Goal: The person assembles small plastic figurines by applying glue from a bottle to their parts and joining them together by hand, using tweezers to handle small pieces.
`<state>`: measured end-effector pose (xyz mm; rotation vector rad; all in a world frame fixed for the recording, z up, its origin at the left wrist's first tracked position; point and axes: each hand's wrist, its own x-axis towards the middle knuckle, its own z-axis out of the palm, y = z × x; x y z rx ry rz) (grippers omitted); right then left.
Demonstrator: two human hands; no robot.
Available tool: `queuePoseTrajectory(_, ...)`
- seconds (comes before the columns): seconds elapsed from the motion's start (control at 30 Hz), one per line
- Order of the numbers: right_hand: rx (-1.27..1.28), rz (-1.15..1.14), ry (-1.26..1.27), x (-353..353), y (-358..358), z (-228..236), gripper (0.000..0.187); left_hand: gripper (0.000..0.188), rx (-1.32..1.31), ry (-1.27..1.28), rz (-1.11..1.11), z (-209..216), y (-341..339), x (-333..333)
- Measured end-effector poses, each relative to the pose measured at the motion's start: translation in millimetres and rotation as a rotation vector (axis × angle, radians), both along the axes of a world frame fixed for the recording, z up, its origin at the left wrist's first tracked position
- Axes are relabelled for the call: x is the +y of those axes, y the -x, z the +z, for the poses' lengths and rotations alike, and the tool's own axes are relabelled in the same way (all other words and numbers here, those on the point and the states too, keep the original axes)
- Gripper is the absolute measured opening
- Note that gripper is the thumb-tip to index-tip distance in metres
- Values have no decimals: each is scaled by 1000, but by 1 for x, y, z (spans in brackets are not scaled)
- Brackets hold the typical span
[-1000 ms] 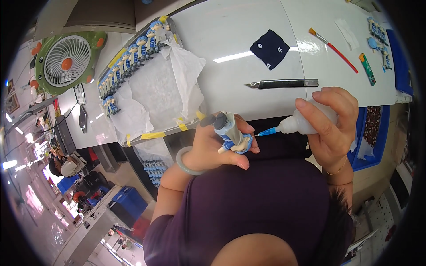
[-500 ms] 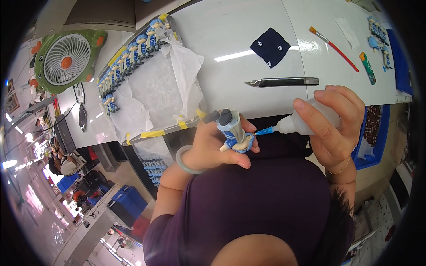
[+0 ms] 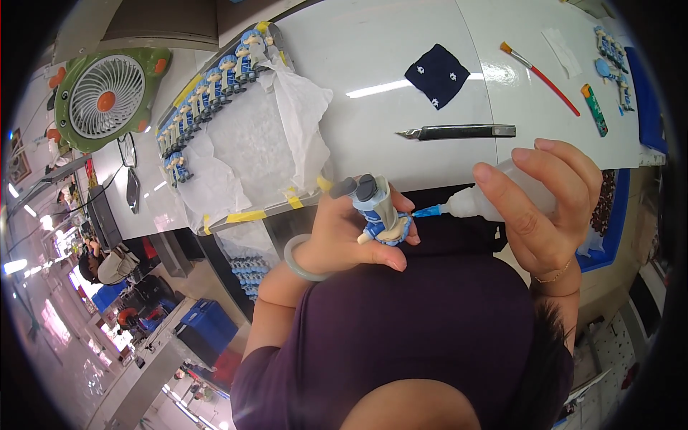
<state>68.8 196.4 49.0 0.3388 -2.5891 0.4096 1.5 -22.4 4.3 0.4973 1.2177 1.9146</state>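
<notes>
Between the fingers of my left hand is a small blue-and-cream figurine, tipped so that its dark feet point up and away from me. My right hand is closed round a translucent white squeeze bottle lying sideways. From the bottle a blue needle tip reaches to the figurine's blue edge, at or very near its surface; exact contact is too small to make out. Beyond my hands, a craft knife and a folded dark blue cloth lie on the white table.
A tray edged with yellow tape holds white paper and a row of similar figurines. Left of it stands a green fan. On the right are a red-handled brush, a green tube-like item and a blue bin.
My right hand has shifted slightly to the right with its fingers a little lifted. The figurine and my left hand have barely moved; the needle tip stays at the figurine.
</notes>
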Motion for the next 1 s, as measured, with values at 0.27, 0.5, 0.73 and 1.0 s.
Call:
queuePoseTrajectory(0.27, -1, -12, 2, 0, 1, 2, 40, 53, -13, 10, -11, 0, 0, 1)
queuePoseTrajectory(0.5, -49, -179, 589, 17, 9, -24, 35, 37, -177, -74, 54, 2, -1, 7)
queuePoseTrajectory(0.73, -134, -396, 689, 54, 19, -72, 29, 36, 221, -108, 15, -6, 6, 8)
queuePoseTrajectory(1.0, -215, -570, 637, 76, 20, -91, 30, 34, 334, -102, 90, -6, 2, 9)
